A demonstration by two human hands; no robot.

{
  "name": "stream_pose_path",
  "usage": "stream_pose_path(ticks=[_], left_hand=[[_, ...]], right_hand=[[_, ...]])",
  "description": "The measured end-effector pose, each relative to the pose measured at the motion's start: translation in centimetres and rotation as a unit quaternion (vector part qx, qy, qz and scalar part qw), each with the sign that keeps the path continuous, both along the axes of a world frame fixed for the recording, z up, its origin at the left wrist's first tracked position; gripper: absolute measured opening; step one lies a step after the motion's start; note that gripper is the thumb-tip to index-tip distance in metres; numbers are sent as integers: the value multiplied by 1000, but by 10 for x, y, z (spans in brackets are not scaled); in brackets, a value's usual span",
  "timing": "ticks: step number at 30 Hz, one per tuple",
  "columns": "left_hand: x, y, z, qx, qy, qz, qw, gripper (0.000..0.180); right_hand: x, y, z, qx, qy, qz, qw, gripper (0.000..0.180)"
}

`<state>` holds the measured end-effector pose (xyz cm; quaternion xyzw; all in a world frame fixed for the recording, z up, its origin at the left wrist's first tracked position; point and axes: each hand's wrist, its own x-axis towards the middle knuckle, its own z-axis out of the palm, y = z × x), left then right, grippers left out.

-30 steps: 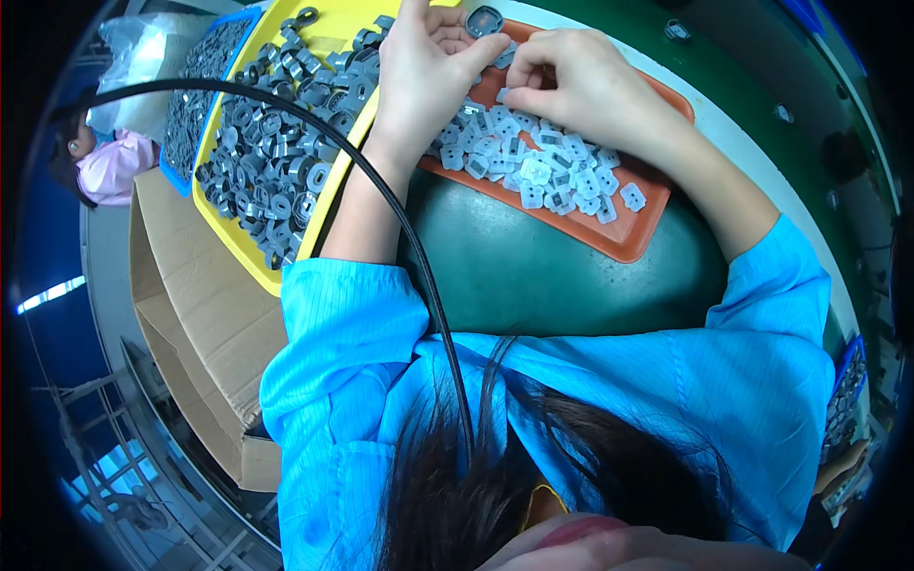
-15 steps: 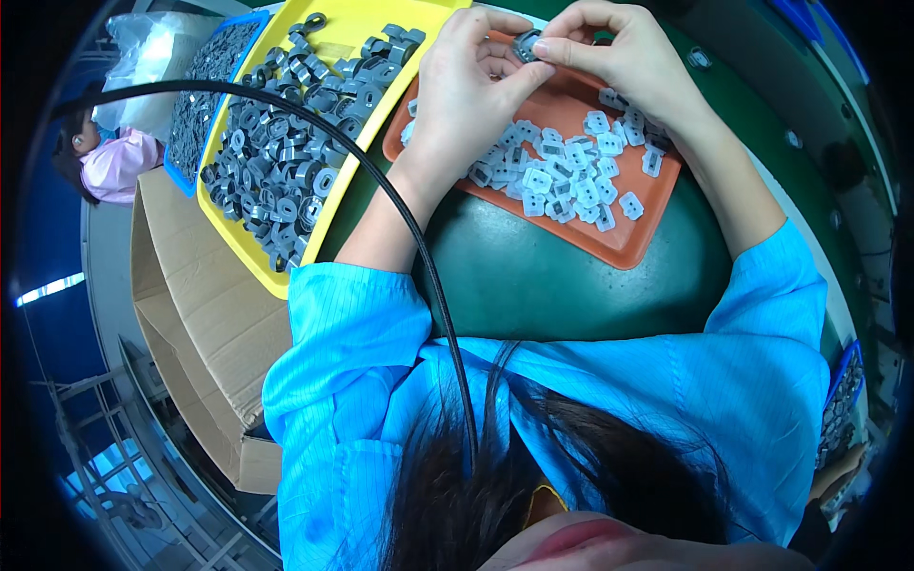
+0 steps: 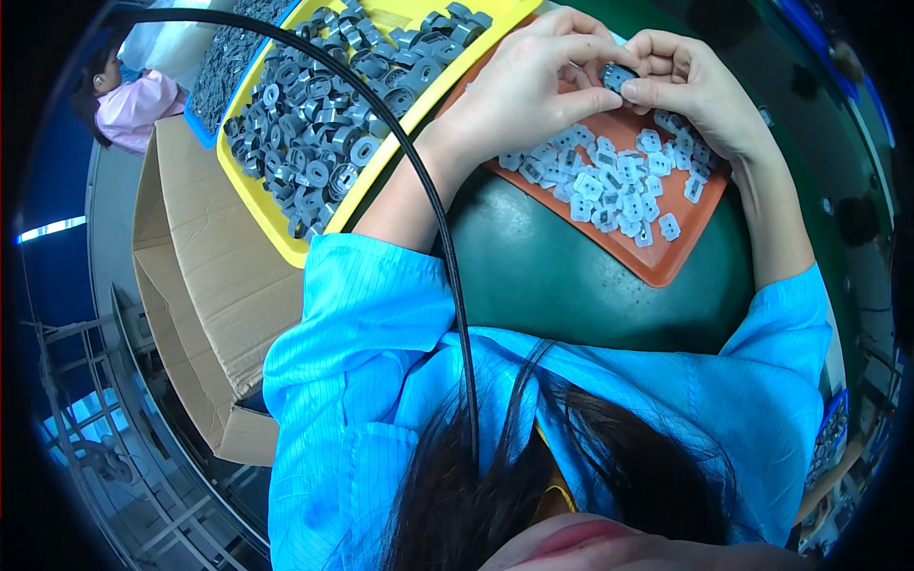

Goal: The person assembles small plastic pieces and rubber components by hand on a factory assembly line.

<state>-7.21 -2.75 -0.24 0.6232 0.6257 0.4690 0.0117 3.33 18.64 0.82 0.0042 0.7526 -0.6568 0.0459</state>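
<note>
A small dark grey round plastic part is pinched between the fingers of both hands, above the far side of an orange tray. My left hand grips its left side with thumb and fingers, and my right hand holds its right side. Fingers cover much of the part. Below the hands, a pile of small translucent white plates lies loose in the orange tray.
On the left, a yellow tray holds many grey ring-shaped parts. Beyond it a blue tray has small dark pieces. An open cardboard box stands nearer. A black cable crosses the view. Someone in pink is far left.
The view has shifted, so trays and hands appear farther right and lower. Both hands still hold the grey part, with their fingers slightly repositioned around it.
</note>
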Motion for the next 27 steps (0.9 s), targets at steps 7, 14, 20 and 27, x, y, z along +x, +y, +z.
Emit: stream_pose_path(ticks=[7, 14, 20, 27], left_hand=[[18, 14, -4, 83, 25, 138, 987, 38], [-56, 23, 18, -4, 130, 193, 973, 36], [-301, -107, -40, -170, 395, 415, 802, 39], [-241, -75, -12, -307, 269, 443, 798, 42]], right_hand=[[1, -21, 3, -37, 85, -88, 992, 20], [-11, 28, -23, -243, 37, -171, 954, 15], [-19, 68, -29, 178, 39, -276, 944, 25], [-4, 18, -3, 345, 162, -254, 889, 19]])
